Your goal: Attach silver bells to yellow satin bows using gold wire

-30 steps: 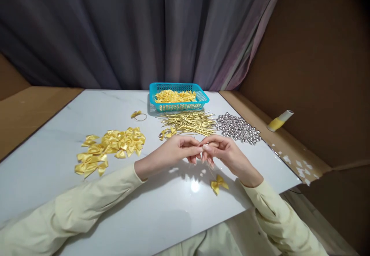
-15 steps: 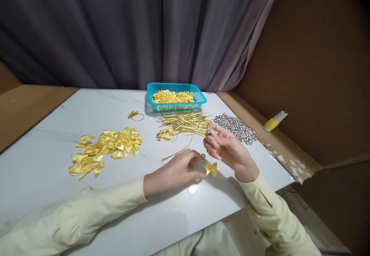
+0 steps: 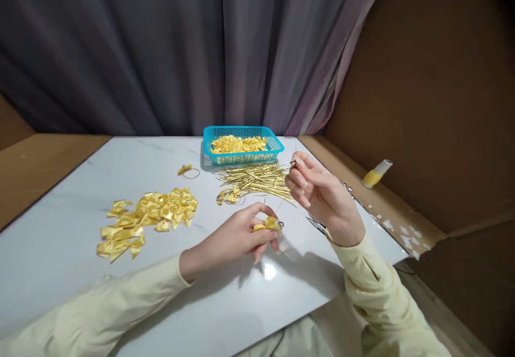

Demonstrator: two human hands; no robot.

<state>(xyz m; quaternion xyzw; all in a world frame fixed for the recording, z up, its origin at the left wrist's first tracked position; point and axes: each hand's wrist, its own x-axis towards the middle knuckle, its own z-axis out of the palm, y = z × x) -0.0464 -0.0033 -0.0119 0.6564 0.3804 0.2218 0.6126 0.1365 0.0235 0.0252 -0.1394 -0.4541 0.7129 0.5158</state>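
My left hand (image 3: pixel 245 233) pinches a yellow ribbon bow (image 3: pixel 265 225) between thumb and fingers, low over the table's front right. A small silver bell (image 3: pixel 280 225) shows at the bow's right side. Higher and to the right, my right hand (image 3: pixel 322 193) is closed, its thumb and forefinger on another small silver bell (image 3: pixel 293 164). A thin wire end stands up near that bell. Behind the hands lies a heap of gold wire ties (image 3: pixel 257 179). My right hand covers most of the silver bell pile (image 3: pixel 347 187).
A blue basket (image 3: pixel 207 146) of yellow pieces stands at the back. Loose yellow bows (image 3: pixel 164 209) lie at left. Bows on wire loops (image 3: pixel 230 195) rest mid-table. Pointed metal tool tips (image 3: pixel 316 225) show beside my right wrist. A yellow-and-white tube (image 3: pixel 376 174) stands on the right cardboard.
My left hand now holds the bow that hung below my right hand. The right hand has risen slightly with its bell, and the metal tool tips have come into view.
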